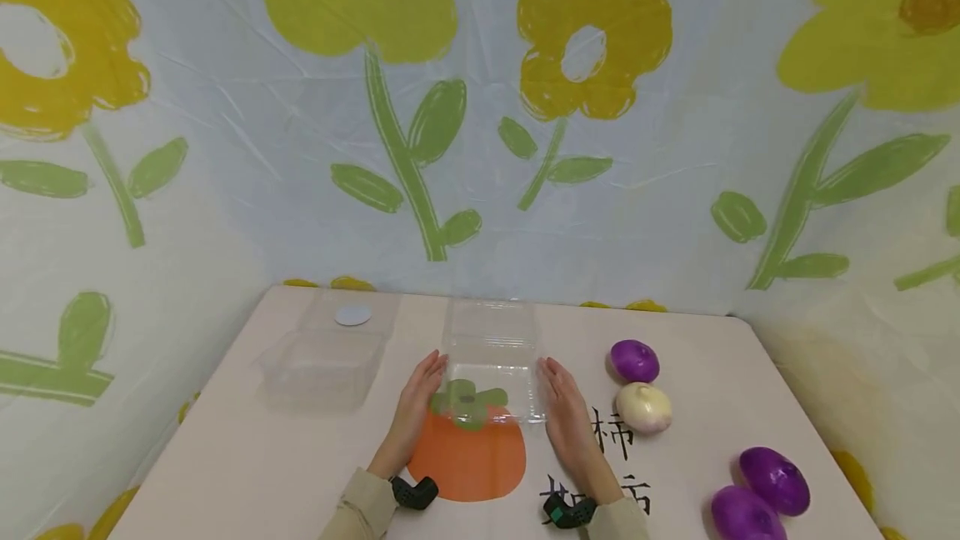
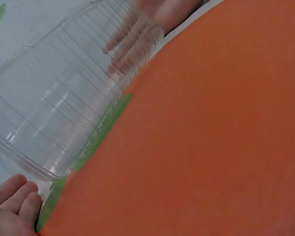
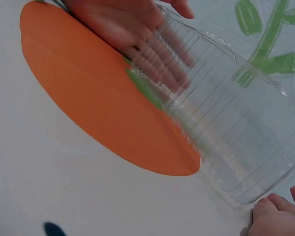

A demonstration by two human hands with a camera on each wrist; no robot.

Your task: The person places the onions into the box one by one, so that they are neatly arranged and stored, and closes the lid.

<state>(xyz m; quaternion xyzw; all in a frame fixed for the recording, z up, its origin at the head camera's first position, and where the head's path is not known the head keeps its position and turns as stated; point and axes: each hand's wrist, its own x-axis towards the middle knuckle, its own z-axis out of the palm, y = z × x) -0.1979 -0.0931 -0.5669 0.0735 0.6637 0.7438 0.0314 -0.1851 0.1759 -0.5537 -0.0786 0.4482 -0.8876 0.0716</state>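
A clear plastic clamshell box stands between my two hands, its lid raised at the back. Along its left side is my left hand, fingers extended forward; in the left wrist view, the left fingers are close to the box's lower corner. My right hand lies along the opposite side with its fingers also extended. Whether the right fingertips touch the wall, I cannot tell. Through the ribbed clear plastic each wrist view shows the opposite hand.
Another clear box with an open lid and a white oval sticker stands at left. On the right lie several purple onions, one at the back, and a whitish onion. The tablecloth bears an orange persimmon print.
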